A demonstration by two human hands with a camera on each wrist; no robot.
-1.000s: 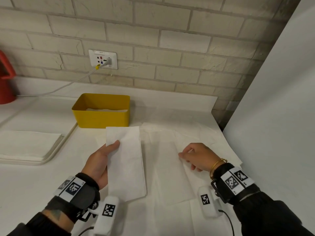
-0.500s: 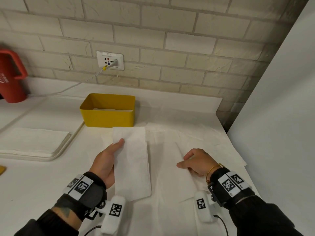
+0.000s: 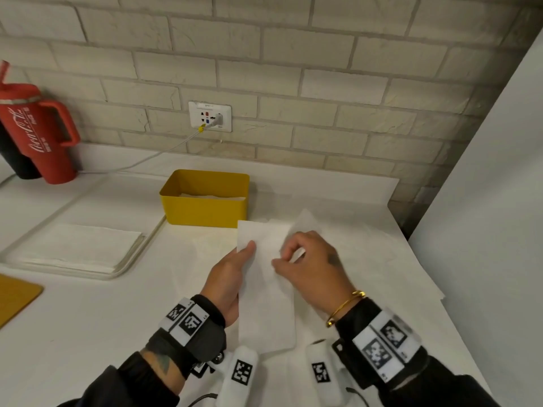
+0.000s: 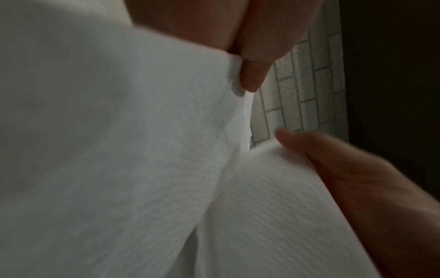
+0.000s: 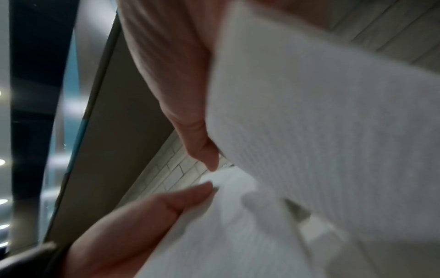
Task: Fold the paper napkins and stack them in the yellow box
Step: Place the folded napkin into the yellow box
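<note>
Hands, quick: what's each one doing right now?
Left hand: grips the folded napkin along its left edge.
Right hand: pinches a second napkin next to it.

The napkin [image 3: 266,304] is matt white paper with a fine ribbed embossing. The yellow box [image 3: 205,208] looks like smooth, slightly glossy plastic. The tabletop [image 3: 88,318] is smooth and matt white; the wall [image 3: 293,69] is rough brick.

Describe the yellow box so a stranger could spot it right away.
Find the wall socket on the brick wall; the yellow box sits on the counter just below it. It is the only bright yellow open tub there, with white napkins inside.
</note>
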